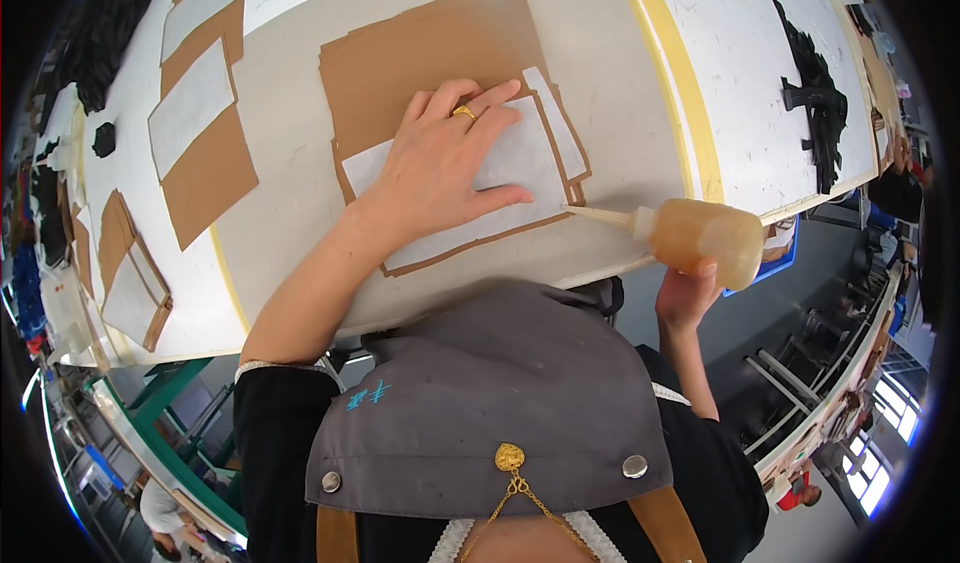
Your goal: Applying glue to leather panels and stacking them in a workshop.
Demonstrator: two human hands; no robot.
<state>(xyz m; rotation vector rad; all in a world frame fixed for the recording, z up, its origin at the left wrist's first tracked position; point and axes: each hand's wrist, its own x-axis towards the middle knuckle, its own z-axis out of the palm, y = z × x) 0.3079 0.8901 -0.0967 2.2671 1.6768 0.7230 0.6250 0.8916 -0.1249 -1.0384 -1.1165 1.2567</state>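
Note:
My left hand (442, 158), a ring on one finger, lies palm down with fingers spread. Under it is a brown leather-like panel with a white backing sheet (517, 165), topping a stack of similar brown pieces (427, 60). In my right hand (686, 293) is a translucent squeeze bottle of amber liquid (705, 240), tipped sideways. Its long thin nozzle (600, 216) points left, the tip at the white sheet's right edge near the lower corner. Whether the tip touches is hard to tell. A narrow white-backed strip (559, 124) shows along the stack's right side.
Overlapping brown and white pieces (202, 120) run along the table's left, with another small stack (135, 293) nearer me. Black strips (821, 105) lie at the right, beyond yellow tape (682, 97). Below the table edge sits a blue crate (784, 259). Other people are in the background.

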